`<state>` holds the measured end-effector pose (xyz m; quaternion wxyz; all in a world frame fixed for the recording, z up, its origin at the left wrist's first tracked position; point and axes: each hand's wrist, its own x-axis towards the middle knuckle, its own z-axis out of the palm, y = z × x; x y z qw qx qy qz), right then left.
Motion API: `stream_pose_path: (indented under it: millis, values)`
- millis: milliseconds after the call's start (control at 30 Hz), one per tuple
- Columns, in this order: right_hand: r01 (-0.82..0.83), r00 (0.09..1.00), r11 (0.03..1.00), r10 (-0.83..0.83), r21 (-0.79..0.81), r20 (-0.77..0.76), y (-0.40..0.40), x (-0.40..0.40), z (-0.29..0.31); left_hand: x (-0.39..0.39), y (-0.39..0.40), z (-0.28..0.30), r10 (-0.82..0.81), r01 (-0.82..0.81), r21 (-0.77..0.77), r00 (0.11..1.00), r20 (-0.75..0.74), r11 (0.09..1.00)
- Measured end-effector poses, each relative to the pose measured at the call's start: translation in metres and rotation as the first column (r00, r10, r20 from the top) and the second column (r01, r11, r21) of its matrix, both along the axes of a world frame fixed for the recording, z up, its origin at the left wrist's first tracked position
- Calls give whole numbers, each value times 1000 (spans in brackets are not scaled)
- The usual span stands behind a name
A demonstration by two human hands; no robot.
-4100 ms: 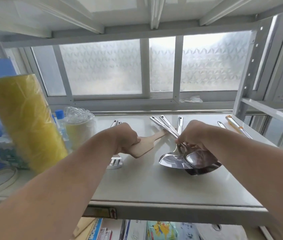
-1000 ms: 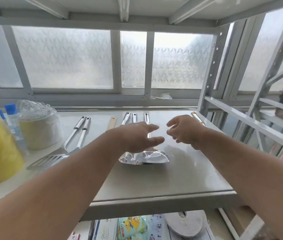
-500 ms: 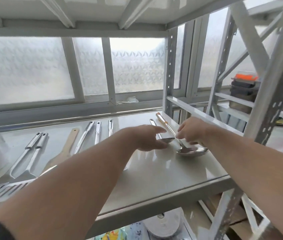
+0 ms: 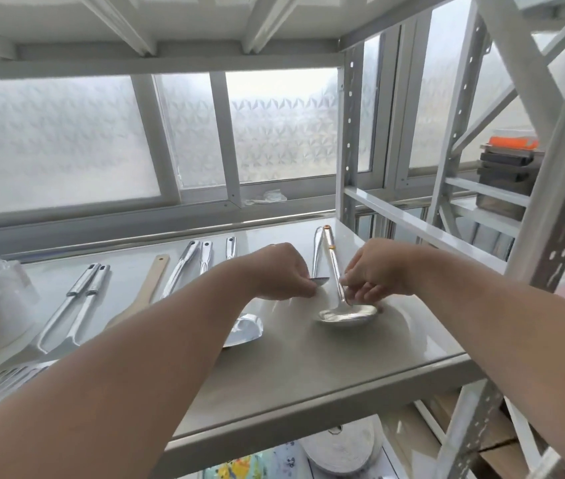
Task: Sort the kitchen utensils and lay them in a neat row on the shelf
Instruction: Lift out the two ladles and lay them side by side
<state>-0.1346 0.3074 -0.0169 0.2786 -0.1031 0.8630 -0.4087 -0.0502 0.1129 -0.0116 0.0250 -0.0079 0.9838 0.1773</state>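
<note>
Steel ladle (image 4: 345, 314) pinched by right hand (image 4: 376, 271); left hand (image 4: 282, 271) grips spoon (image 4: 318, 259) (two utensils).

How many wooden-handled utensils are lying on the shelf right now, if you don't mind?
1: the wooden spatula lies left of centre, between the metal turners and metal handles; its blade is hidden behind the left forearm.

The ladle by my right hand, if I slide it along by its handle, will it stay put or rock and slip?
The ladle looks like polished steel, so probably stiff and slick on the glossy shelf. It rests on its rounded bowl with the handle angled up, so it may rock or swing sideways when pushed. The right hand near the bowl should steady it.
</note>
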Motion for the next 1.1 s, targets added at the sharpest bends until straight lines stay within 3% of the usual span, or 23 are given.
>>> stream_pose_path:
  millis: [100, 200, 267, 400, 567, 733, 867, 933, 1033, 1100]
  values:
    - [-95, 978, 992, 109, 82, -176, -7, 1, 0, 6, -5, 3, 67, -67, -65, 998, -2, 996]
    - [-99, 796, 933, 284, 347, -534, -19, -6, -7, 9, -9, -3, 65, -69, -89, 997, -51, 994]
    - [-110, 670, 872, 419, 477, -612, -25, -5, -13, 12, -11, -6, 67, -69, -30, 996, -65, 997]
    - [-156, 584, 893, 427, 421, -690, -33, -4, -23, 20, -15, -6, 57, -56, 74, 998, -19, 996]
    - [-210, 399, 800, 595, 562, -697, -37, -4, -22, 24, -15, -13, 78, -70, 116, 994, -73, 991]
    - [-247, 539, 808, 573, 535, -617, -37, -1, -19, 29, -18, -5, 13, 5, 202, 996, -85, 979]
    - [-311, 468, 633, 751, 709, -465, -48, -3, -9, 34, -23, -2, -13, 20, 221, 999, -30, 975]
    - [-281, 467, 599, 768, 750, -439, -52, -6, -7, 41, -25, 2, -44, 44, 235, 999, -5, 971]
    - [-294, 386, 616, 776, 731, -499, -54, -5, -3, 49, -38, 9, -75, 33, 495, 995, 65, 868]
    - [-304, 327, 655, 754, 692, -570, -51, 0, 5, 51, -53, 12, -55, -18, 720, 995, 79, 694]
